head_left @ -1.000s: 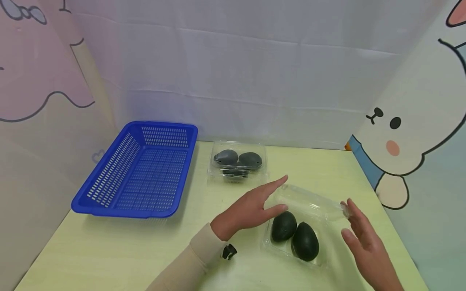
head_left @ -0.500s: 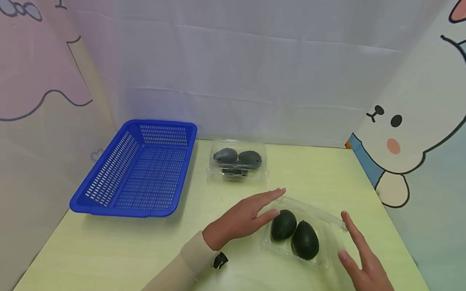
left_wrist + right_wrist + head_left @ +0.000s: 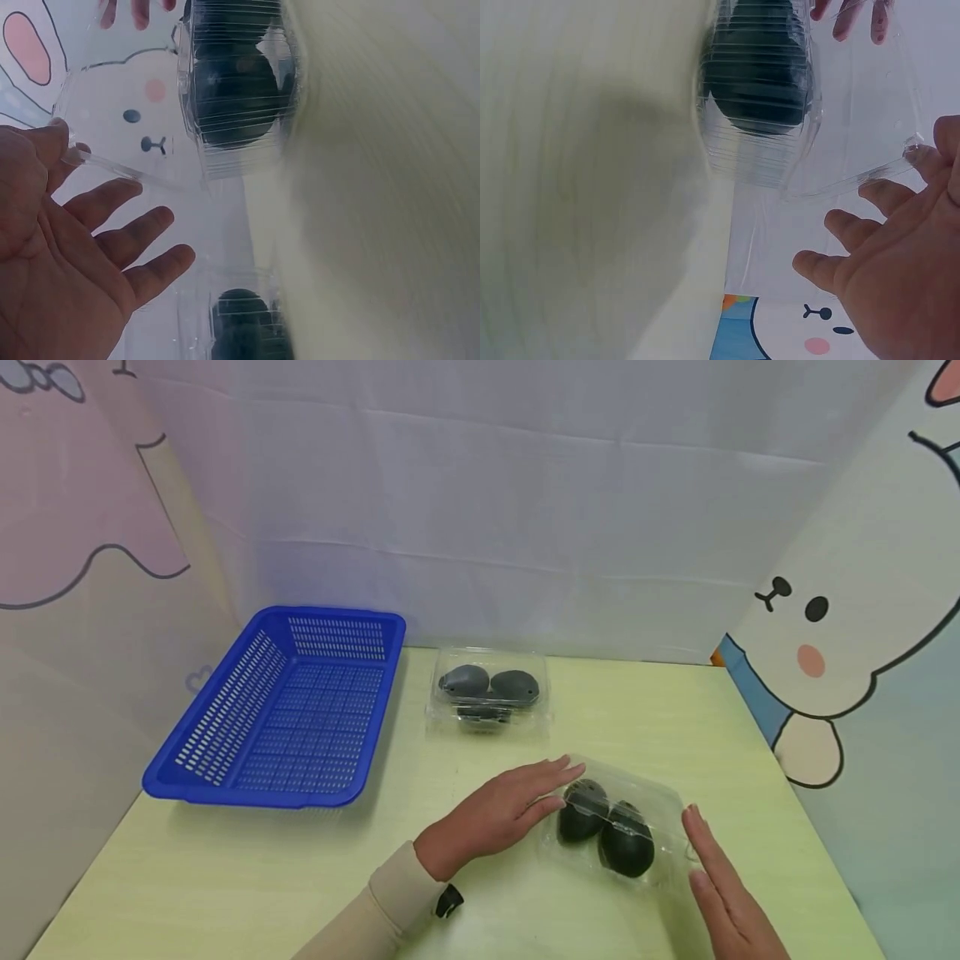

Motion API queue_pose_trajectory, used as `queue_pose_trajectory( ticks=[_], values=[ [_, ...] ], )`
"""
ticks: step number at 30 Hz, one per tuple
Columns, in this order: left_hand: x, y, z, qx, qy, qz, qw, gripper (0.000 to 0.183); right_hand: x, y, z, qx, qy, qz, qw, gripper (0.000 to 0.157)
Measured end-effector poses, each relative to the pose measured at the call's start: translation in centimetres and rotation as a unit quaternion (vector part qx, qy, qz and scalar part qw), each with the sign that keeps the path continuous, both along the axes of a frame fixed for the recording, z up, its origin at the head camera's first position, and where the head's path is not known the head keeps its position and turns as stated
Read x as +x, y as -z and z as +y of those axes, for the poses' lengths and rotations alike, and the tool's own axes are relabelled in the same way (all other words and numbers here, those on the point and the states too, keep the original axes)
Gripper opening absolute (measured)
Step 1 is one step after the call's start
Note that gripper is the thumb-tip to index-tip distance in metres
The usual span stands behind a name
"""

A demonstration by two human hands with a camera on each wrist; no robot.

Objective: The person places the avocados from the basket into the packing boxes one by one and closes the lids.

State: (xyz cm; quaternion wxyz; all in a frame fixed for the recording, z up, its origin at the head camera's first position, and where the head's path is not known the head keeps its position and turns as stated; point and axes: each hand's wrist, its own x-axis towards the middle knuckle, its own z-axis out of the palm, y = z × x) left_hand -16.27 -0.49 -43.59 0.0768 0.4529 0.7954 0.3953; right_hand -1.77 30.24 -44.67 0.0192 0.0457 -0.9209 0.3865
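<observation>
In the head view, a clear plastic clamshell box (image 3: 670, 806) sits on the table, with two dark green avocados (image 3: 628, 853) inside. Its lid leans partway down over them. My left hand (image 3: 498, 814) is at the lid's left corner, thumb toward the front and fingers extended. At the opposite corner is my right hand (image 3: 727, 881), with index finger and thumb apart. The left wrist view shows my left hand's fingertips at the lid edge (image 3: 112, 166), other fingers spread. Likewise, the right wrist view has my right index fingertip touching the lid edge (image 3: 844, 184).
Behind stands a second clear clamshell (image 3: 442, 718) holding several avocados (image 3: 515, 688). A blue slatted plastic basket (image 3: 360, 789) occupies the left of the pale yellow table (image 3: 262, 877). Printed cloth walls (image 3: 487, 510) enclose the back and sides.
The lid has swung down toward me, from nearly upright to slanting over the avocados. Both hands have come down and nearer with it; the right has shifted slightly left.
</observation>
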Motion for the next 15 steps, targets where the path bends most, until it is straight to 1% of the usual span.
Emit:
queue_pose_trajectory(
  ticks=[4,7,9,13,15],
  values=[
    [-0.1,0.3,-0.1,-0.004,-0.003,0.003,1.0000,0.050,-0.4,0.4,-0.1,-0.001,0.005,-0.041,0.999,0.059],
    [-0.1,0.6,-0.1,-0.009,-0.005,0.005,0.9999,0.050,-0.7,0.8,-0.1,0.005,0.003,-0.056,0.998,0.059],
    [-0.1,0.7,-0.2,-0.015,-0.007,0.009,0.9998,0.050,-0.9,1.1,0.0,0.010,-0.004,-0.048,0.999,0.059],
    [-0.2,1.0,-0.2,-0.028,-0.007,0.014,0.9995,0.050,-1.1,1.9,0.2,0.020,-0.018,-0.017,1.000,0.058],
    [-0.2,1.2,-0.3,-0.034,-0.008,0.018,0.9992,0.051,-1.2,2.1,0.2,0.017,-0.020,-0.017,1.000,0.059]
  ],
)
